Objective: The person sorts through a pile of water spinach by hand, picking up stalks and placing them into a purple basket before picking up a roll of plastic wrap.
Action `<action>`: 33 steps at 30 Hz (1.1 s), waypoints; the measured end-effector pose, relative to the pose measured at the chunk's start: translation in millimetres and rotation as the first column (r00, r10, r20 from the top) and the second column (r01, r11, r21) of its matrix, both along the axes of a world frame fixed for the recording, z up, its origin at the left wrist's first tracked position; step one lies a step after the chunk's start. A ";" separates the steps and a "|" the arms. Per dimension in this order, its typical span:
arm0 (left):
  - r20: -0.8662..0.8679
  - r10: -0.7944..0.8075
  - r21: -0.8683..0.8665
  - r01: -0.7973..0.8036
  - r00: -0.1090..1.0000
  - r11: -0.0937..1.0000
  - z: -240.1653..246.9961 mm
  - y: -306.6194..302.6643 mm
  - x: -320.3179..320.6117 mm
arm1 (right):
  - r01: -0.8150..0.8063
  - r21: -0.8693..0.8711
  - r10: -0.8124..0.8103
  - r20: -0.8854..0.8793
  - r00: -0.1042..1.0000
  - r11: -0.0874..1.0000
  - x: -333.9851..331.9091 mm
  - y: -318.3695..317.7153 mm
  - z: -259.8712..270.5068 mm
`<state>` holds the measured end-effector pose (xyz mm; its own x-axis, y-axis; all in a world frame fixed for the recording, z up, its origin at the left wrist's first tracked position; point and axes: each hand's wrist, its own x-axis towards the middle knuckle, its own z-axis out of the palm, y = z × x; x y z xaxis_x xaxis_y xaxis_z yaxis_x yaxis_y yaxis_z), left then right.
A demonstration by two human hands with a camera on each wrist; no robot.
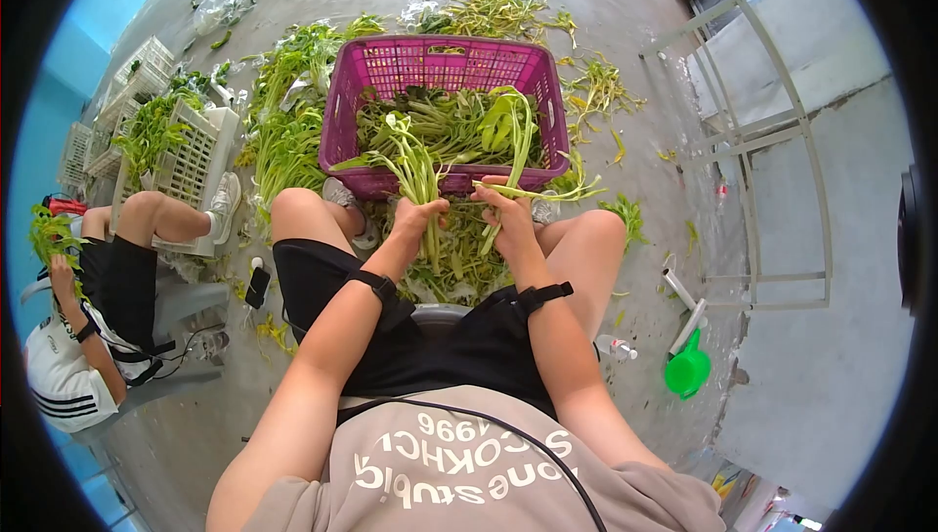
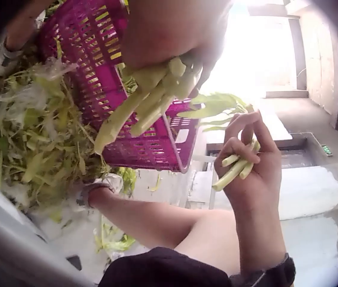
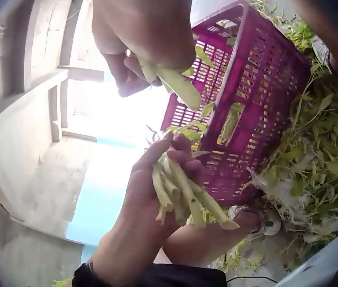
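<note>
My left hand (image 1: 420, 217) grips a bunch of leafy-green stalks (image 3: 181, 191), their pale cut ends poking out below the fist. A smaller bunch of leafy-green stalks (image 1: 518, 141) is pinched in my right hand (image 1: 508, 217), with one stalk lying crosswise toward the right. In the left wrist view, the right hand (image 2: 254, 164) has its fingers curled round a few short cut ends. Both hands are side by side just in front of the purple basket (image 1: 445, 182), over its near rim. Inside the basket lies a heap of greens (image 1: 430, 122), leaves and stalks together.
Loose greens (image 1: 293, 131) lie left of the basket, and trimmings (image 1: 449, 273) cover the floor between my legs. At left, another person (image 1: 73, 356) sits holding greens beside white crates (image 1: 186, 161). On the right are a metal frame (image 1: 811, 170) and a green scoop (image 1: 688, 371).
</note>
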<state>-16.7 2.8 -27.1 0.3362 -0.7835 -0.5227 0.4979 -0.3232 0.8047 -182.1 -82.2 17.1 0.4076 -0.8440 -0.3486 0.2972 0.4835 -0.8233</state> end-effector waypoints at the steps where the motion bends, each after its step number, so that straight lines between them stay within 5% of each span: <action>1: 0.036 0.024 -0.005 -0.023 0.999 1.000 3.7 -1.4 -0.3 | -0.034 -0.017 0.034 0.001 0.999 0.999 -1.8 -1.3 -4.3; 6: 0.142 0.012 0.001 -0.012 0.990 1.000 8.1 -6.1 3.4 | -0.162 -0.017 0.162 0.001 0.987 0.987 2.2 1.2 -9.7; 12: 0.218 0.102 -0.182 -0.062 0.970 0.981 18.9 -8.9 11.0 | -0.348 -0.082 0.278 -0.445 0.851 0.934 10.5 7.5 0.1; 17: 0.433 -0.082 -0.258 0.210 0.897 0.943 -10.5 -11.8 11.9 | -0.477 -0.143 0.362 -0.477 0.801 0.867 12.7 5.3 -39.5; 22: 0.541 -0.138 -0.260 0.322 0.829 0.910 6.4 -10.5 -1.1 | -0.600 -0.253 0.398 -0.549 0.735 0.759 16.0 12.6 -36.4; 24: 0.261 -0.168 -0.277 0.240 0.951 0.930 9.9 -8.0 -1.5 | -0.576 -0.408 0.323 -0.538 0.779 0.709 12.0 15.8 -25.7; 26: 0.209 -0.128 -0.248 0.179 0.970 0.952 17.8 -7.9 0.0 | -0.518 -0.065 0.428 -0.482 0.765 0.853 12.4 13.3 -18.6; 28: 0.160 -0.083 -0.216 0.117 0.984 0.969 22.5 -6.7 4.8 | -0.482 -0.003 0.441 -0.400 0.803 0.876 12.0 12.8 0.9; 30: -0.084 0.005 -0.175 -0.020 0.996 0.984 26.3 -4.5 9.7 | -0.447 0.064 0.443 -0.316 0.839 0.892 12.3 11.2 5.3; 33: -0.102 0.080 -0.203 -0.099 0.992 0.974 31.2 -4.2 10.6 | -0.343 0.137 0.362 -0.156 0.919 0.929 13.3 7.2 -3.7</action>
